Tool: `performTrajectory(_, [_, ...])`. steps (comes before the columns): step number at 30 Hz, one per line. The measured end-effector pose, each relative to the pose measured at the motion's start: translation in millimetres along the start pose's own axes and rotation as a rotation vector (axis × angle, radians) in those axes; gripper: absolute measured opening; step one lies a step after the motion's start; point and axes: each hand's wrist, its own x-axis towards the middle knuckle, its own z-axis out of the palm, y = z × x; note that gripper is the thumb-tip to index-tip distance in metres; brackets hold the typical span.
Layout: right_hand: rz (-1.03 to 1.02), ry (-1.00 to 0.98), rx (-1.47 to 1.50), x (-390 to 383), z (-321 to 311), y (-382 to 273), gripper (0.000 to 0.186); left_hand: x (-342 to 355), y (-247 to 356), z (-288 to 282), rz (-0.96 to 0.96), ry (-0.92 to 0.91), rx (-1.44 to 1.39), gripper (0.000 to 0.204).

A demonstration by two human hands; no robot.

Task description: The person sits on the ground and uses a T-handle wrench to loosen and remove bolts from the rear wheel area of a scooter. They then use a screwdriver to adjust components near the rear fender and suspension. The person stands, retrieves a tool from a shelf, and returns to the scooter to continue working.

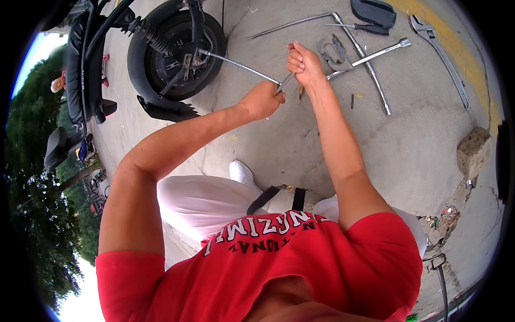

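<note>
Left hand (263, 100) and right hand (305, 63) clamp a wrench (241, 67) running leftward to the wheel (171, 64)

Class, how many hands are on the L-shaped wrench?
2: the left hand at the bend of the L-shaped wrench, the right hand around its short end. None seem hidden.

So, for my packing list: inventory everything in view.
Bike: one, black, left
Wheel: one, black, on bike
Wrench: one, silver, at wheel
Bars: three, silver, upper right
Screwdriver: one, black-handled, top right
Flat piece: one, black, top right
Spanner: one, silver, right
Bracket: one, grey, by bars
Stone: one, brown, right
Trees: several, green, left
Person: one, red-clothed, left
Straps: two, black, low centre
Shoe: one, white, centre
Trousers: one, white, low centre
Shirt: one, red, bottom
Left grip: one, bare, on wrench
Right grip: one, bare, on wrench
</note>
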Motion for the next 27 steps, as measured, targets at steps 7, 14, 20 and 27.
performTrajectory(7, [-0.082, 0.022, -0.290, -12.7, 39.0, -13.2, 0.026, -0.7, -15.5, 26.6, 0.091, 0.246, -0.114, 0.026])
performTrajectory(14, [-0.151, -0.084, -0.630, -33.4, 82.6, -14.6, 0.031, 24.8, -35.1, 68.8, 0.215, 0.703, -0.305, 0.019])
performTrajectory(20, [-0.260, -0.135, -1.174, -55.9, 114.7, -10.5, 0.031, 70.8, -30.5, 87.8, 0.326, 0.843, -0.349, 0.012])
performTrajectory(27, [-0.439, -0.327, -1.611, -76.5, 124.2, 17.7, 0.029, 106.1, -13.0, 100.9, 0.492, 0.989, -0.785, 0.020])
